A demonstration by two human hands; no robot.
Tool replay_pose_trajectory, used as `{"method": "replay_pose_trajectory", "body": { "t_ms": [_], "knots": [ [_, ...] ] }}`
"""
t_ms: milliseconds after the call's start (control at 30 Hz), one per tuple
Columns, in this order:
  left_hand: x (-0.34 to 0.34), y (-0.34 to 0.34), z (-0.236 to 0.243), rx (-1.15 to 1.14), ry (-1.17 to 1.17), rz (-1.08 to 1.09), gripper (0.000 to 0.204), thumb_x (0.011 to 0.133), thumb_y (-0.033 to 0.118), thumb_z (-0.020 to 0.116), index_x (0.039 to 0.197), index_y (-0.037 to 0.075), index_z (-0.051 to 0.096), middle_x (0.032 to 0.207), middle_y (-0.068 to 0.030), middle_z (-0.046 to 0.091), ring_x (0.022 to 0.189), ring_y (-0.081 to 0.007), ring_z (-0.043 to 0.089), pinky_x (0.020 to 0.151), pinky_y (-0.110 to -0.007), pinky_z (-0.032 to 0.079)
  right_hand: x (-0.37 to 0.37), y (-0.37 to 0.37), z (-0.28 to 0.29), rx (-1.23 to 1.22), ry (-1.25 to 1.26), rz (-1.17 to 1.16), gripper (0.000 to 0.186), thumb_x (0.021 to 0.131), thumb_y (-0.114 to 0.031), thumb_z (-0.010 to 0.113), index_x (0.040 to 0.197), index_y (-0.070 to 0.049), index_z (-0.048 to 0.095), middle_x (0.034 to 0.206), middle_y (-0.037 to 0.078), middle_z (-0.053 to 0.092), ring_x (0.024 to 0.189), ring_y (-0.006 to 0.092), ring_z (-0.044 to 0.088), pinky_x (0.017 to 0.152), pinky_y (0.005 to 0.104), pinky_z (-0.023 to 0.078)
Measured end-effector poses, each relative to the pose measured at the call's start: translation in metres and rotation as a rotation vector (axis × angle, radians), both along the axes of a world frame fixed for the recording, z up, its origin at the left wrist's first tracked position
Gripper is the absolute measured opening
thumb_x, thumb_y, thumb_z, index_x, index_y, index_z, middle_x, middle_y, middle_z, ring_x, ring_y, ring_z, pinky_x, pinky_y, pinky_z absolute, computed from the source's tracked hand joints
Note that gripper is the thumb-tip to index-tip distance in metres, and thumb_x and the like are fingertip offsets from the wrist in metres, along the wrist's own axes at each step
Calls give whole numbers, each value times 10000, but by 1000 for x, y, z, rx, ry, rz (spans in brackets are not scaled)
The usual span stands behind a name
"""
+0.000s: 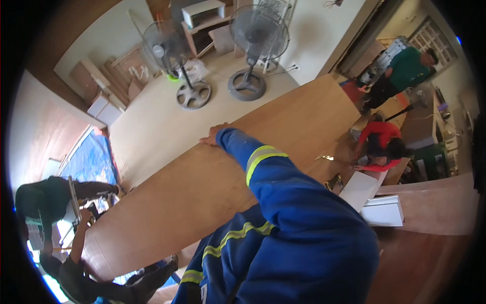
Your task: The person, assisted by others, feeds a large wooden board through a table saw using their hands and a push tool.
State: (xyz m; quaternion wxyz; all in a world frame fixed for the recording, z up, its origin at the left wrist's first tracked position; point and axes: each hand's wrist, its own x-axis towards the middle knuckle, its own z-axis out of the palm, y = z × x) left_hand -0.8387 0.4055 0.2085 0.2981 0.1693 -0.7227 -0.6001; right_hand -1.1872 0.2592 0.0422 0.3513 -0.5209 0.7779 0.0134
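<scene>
A long brown plywood sheet (172, 202) stretches diagonally across the view, from lower left to upper right. My right arm, in a blue sleeve with a yellow-and-silver band, reaches over it. At the sheet's far long edge, my right hand (216, 135) is closed over the rim, its fingertips reaching just past it. My left hand is out of the picture.
Two standing fans (246, 83) (194, 95) are beyond the sheet. On the left, two people work by its end, beside a blue tarp (91, 162). A person in red (379, 144) crouches at right near white panels (383, 210); another in green (409, 68) stands behind.
</scene>
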Motion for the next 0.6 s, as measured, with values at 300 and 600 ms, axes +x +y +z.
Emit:
{"method": "replay_pose_trajectory", "body": {
  "t_ms": [300, 600],
  "knots": [
    [21, -34, 80, -323, 467, -475, 408, 897, 484, 616, 822, 86, 671, 747, -80, 627, 601, -228, 567, 522, -435, 431, 5, 0, -18, -32, 88, -21, 823, 837, -758, 422, 1138, -39, 685, 1211, 198, 645, 1177, 339, 588, 1061, 490, 352],
    [78, -56, 141, -601, 788, -688, 338, 894, 376, 646, 826, 46, 680, 694, -72, 635, 528, -215, 557, 457, -403, 400, 4, -12, 3, 55, 125, 26, 783, 833, -773, 403, 1020, -94, 743, 1143, 146, 686, 1115, 307, 624, 1020, 447, 402]
  ]
}}
